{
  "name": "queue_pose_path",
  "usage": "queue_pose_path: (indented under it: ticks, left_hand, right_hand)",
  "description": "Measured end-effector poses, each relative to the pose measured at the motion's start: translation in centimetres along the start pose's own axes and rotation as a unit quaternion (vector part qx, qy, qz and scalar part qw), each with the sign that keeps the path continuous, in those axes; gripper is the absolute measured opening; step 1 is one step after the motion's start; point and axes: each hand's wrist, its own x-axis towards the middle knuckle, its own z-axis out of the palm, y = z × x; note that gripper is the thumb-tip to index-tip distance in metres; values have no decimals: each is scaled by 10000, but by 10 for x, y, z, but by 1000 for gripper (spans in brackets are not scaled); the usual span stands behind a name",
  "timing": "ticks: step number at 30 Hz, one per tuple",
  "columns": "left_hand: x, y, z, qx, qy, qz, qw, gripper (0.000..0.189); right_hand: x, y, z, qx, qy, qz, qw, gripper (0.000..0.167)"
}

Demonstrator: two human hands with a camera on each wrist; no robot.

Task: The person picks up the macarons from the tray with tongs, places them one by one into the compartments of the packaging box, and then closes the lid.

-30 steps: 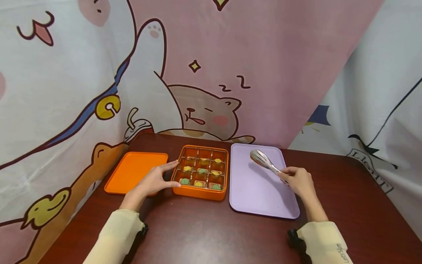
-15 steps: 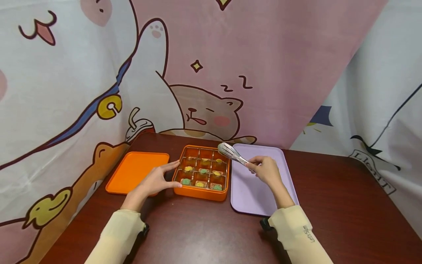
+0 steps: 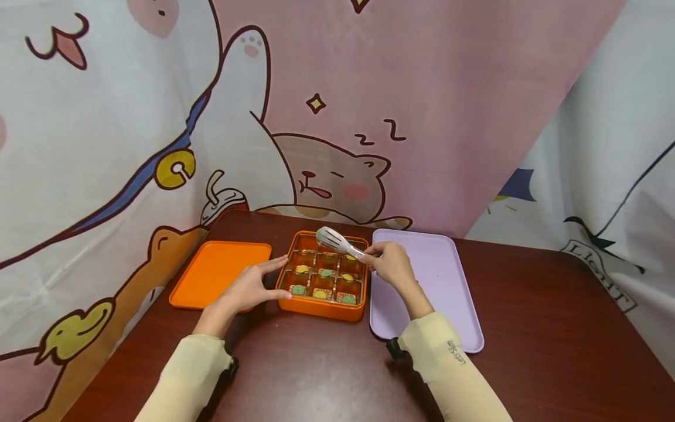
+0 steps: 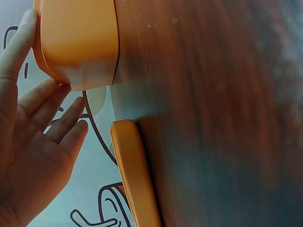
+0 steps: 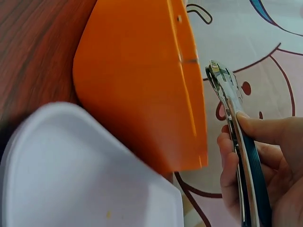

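An orange box (image 3: 319, 309) with a clear divider of several compartments stands mid-table. Small yellow and green pieces (image 3: 326, 273) lie in its compartments. My left hand (image 3: 246, 291) touches the box's left side, fingers extended, thumb at the front corner; in the left wrist view its fingertips rest on the box wall (image 4: 78, 42). My right hand (image 3: 392, 264) grips metal tongs (image 3: 340, 242), thumb on one arm and fingers on the other. The tongs' head is over the box's back row, and a small greenish bit shows at its tips (image 5: 214, 69).
An orange lid (image 3: 221, 272) lies flat to the left of the box. A lilac tray (image 3: 427, 287) lies close to the box's right side, partly under the right forearm. A printed curtain (image 3: 448, 117) hangs behind the dark wooden table (image 3: 554, 316).
My right hand has carried the tongs left, from above the lilac tray to above the back of the orange box. The left hand stays at the box's left side.
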Motion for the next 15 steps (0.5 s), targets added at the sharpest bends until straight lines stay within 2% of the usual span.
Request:
queue_pose_path:
  ticks: [7,15]
  left_hand:
    - [-3,0,2,4,-27,-54,10000,93]
    - [-1,1,0,-15,-26,-60,10000,93]
  right_hand:
    - [9,-10,15,-187,-176,201,9995,17]
    - [16,-17,21,-380,-252,288,9985,17]
